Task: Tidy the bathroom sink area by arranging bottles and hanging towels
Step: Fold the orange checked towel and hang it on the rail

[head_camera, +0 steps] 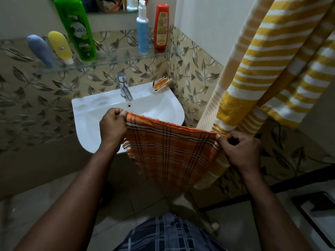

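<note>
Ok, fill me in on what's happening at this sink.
A person is holding an orange checked towel spread out in front of the sink. The left hand pinches one top corner and the right hand pinches the other. It is not hung yet. A yellow striped towel already hangs on the right. Above the tap, bottles stand on the glass shelf, among them a green bottle and a red bottle.

You're in a home bathroom: white sink (85, 115) with tap (125, 87) far centre, glass shelf (116, 57) of bottles (78, 28) above it, leaf-pattern wall tiles (36, 98) left and right, striped towel (272, 60) hanging on your right.
</note>
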